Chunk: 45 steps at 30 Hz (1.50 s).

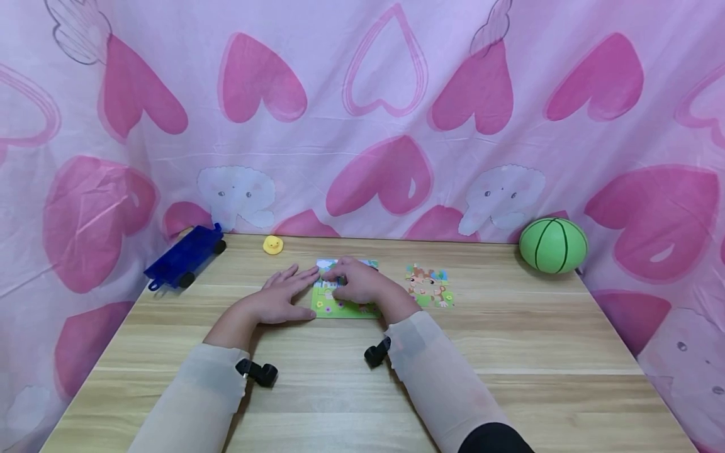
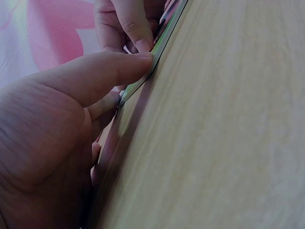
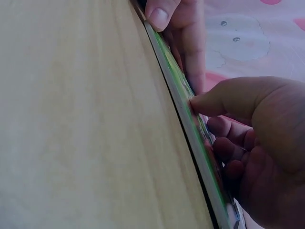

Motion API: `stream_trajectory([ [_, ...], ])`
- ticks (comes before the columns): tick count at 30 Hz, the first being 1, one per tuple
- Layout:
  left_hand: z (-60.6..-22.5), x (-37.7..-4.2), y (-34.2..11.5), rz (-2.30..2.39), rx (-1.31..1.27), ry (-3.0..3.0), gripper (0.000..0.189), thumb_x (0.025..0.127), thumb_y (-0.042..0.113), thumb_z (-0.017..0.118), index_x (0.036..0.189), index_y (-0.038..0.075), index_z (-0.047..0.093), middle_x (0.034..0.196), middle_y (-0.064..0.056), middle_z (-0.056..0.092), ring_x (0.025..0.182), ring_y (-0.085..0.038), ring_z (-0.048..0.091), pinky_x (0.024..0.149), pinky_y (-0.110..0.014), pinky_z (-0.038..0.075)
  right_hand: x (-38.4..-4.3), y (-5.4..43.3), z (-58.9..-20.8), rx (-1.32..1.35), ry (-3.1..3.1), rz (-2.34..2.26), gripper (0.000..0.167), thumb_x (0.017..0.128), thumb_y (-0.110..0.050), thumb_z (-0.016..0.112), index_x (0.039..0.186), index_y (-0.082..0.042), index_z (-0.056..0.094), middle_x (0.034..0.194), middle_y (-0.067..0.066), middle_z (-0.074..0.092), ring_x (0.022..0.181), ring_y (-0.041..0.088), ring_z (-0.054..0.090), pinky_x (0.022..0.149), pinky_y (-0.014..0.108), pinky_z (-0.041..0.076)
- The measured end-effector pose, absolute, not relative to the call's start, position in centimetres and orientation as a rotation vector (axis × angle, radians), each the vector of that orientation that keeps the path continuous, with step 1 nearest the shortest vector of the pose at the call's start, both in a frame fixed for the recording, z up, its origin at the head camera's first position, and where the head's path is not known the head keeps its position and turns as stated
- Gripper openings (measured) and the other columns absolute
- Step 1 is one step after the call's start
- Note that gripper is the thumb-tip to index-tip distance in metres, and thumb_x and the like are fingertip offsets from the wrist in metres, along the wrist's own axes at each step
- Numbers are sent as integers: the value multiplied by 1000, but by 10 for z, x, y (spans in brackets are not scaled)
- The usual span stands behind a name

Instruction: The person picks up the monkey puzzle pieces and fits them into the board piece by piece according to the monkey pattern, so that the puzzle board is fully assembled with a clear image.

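At the far left of the pale wood-grain tabletop (image 1: 538, 352), there's a see-through blue plastic toy wagon (image 1: 185, 257) with black wheels, parked at an angle. Next along is a little yellow toy duck (image 1: 273, 245) near the back edge. Then comes the left hand (image 1: 283, 297), fingers spread and pretty straight, touching the left side of a flat rectangular board with a green and blue cartoon picture (image 1: 340, 309); its thumb sits at the near corner. The board lies flat, roughly mid-tabletop. The right hand (image 1: 362, 283) is over it, fingers bent, thumb tip on the board's face. Can't tell if they've got hold of a piece. Just right of that lies a smaller cartoon picture with brown animals (image 1: 428, 286), and a green ball with dark lines (image 1: 554, 245) sits at the back right.
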State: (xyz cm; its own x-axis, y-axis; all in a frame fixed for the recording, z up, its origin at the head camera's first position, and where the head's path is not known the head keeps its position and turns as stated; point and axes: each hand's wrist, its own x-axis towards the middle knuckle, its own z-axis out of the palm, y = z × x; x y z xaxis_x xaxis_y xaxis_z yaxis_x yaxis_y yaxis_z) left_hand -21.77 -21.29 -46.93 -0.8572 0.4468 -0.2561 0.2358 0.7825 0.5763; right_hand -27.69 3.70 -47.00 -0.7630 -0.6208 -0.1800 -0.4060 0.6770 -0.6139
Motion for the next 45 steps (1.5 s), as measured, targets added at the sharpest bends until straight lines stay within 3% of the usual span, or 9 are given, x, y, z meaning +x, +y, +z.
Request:
stream_trajectory([
  [5, -470, -218, -213, 759, 519, 2599, 95, 95, 54, 75, 172, 34, 22, 182, 10, 15, 170, -36, -8, 135, -66, -8, -277, 40, -461, -797, 2531, -849, 45, 101, -27, 74, 146, -27, 68, 118, -6, 64, 96, 15, 62, 82, 30, 56],
  [11, -470, -218, -213, 750, 520, 2600, 95, 95, 54, 75, 172, 33, 24, 182, 9, 14, 170, -37, -8, 135, -66, -9, -279, 58, -439, -767, 2545, -1089, 41, 105, -29, 69, 145, -21, 68, 112, -3, 70, 99, 16, 65, 83, 33, 59],
  [22, -473, -219, -211, 756, 519, 2608, 94, 94, 55, 76, 171, 33, 27, 182, 11, 15, 170, -36, -7, 135, -66, -7, -285, 153, -432, -553, 2668, -1218, 37, 105, -28, 69, 141, -26, 70, 113, -1, 72, 103, 21, 65, 88, 37, 58],
  [31, -473, -219, -212, 759, 517, 2606, 95, 93, 55, 76, 171, 32, 27, 182, 10, 16, 170, -37, -6, 135, -67, -7, -292, 206, -454, -300, 2670, -1263, 42, 105, -23, 69, 146, -15, 65, 122, 8, 67, 105, 29, 60, 75, 36, 60],
  [36, -472, -219, -212, 754, 513, 2604, 95, 93, 56, 76, 171, 33, 26, 182, 10, 15, 170, -37, -7, 135, -67, -7, -294, 213, -462, -247, 2590, -1276, 48, 101, -18, 74, 148, -13, 64, 128, 12, 67, 112, 29, 60, 76, 31, 60],
  [45, -470, -219, -211, 751, 510, 2603, 95, 94, 55, 75, 171, 31, 27, 182, 9, 16, 170, -36, -7, 135, -66, -7, -297, 219, -468, -337, 2532, -1202, 63, 92, -10, 84, 150, -4, 61, 135, 19, 64, 107, 28, 53, 82, 27, 56],
])
